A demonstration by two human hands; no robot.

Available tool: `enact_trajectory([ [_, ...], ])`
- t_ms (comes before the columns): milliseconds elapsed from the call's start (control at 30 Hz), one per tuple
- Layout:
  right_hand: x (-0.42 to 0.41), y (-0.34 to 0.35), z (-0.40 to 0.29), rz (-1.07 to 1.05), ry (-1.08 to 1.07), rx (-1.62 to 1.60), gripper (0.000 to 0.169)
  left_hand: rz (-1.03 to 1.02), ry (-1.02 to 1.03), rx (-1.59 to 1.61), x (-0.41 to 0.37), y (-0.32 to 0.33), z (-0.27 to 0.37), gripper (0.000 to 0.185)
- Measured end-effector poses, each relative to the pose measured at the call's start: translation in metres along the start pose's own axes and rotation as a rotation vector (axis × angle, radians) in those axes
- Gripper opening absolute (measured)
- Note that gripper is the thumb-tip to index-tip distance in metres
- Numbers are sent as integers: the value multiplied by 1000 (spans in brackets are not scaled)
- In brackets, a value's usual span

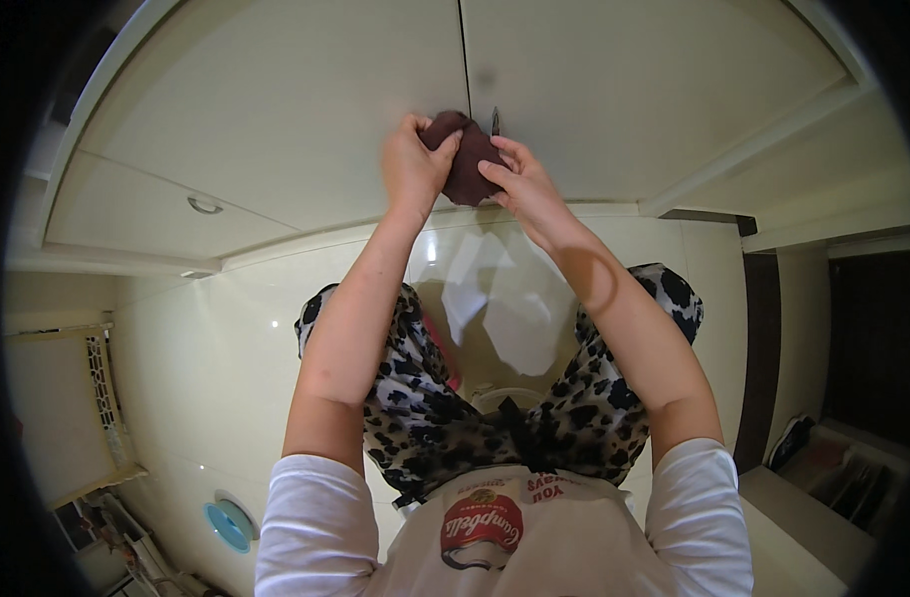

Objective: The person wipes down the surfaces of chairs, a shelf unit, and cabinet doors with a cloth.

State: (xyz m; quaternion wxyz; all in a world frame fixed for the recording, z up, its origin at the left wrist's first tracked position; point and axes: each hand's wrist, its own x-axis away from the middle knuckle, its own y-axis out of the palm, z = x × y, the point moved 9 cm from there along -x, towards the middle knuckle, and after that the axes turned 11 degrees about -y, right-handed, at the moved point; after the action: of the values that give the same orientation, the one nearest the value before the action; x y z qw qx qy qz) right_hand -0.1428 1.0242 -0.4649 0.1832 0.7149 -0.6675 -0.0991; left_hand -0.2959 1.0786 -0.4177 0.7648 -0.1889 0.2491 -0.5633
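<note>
A dark maroon cloth (pixel 471 166), bunched and partly folded, is held between my two hands in front of a pale cabinet. My left hand (pixel 419 160) grips its upper left part, thumb on top. On the opposite side my right hand (pixel 526 179) pinches the cloth's lower right edge between thumb and fingers. Just beyond my right fingertips, a small metal handle (pixel 496 119) is fixed on the right cabinet door (pixel 634 89). The left cabinet door (pixel 290 97) meets it at a dark vertical gap behind the cloth.
Glossy light floor tiles (pixel 193 358) spread below the cabinet. A drawer with a curved metal pull (pixel 205 206) is at the left. On the floor at lower left sits a light blue basin (pixel 229 525). A dark doorway (pixel 873 328) and a low shelf stand at the right.
</note>
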Motion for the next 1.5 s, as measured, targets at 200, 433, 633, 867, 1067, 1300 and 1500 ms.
enact_trajectory([
  [200, 7, -9, 13, 98, 66, 43, 60, -18, -28, -9, 9, 6, -19, 32],
  [433, -9, -21, 12, 199, -47, 85, 58, 28, -75, 24, 10, 5, -8, 30],
  [633, -4, -32, 9, 314, -110, -33, 57, 103, -22, 86, 22, 2, 6, 32],
  [867, -6, -30, 21, 336, -39, 24, 61, -53, -396, 351, 18, 25, -49, 35],
  [1067, -5, -46, -6, 402, -184, 286, 49, -151, -231, 518, 34, 28, 10, 30],
  [1300, -21, -67, -17, 505, -337, 442, 33, -176, -233, 404, 29, 46, 8, 31],
  [1500, -20, -63, -36, 507, -491, 513, 31, -112, -132, 461, 30, 37, 16, 32],
])
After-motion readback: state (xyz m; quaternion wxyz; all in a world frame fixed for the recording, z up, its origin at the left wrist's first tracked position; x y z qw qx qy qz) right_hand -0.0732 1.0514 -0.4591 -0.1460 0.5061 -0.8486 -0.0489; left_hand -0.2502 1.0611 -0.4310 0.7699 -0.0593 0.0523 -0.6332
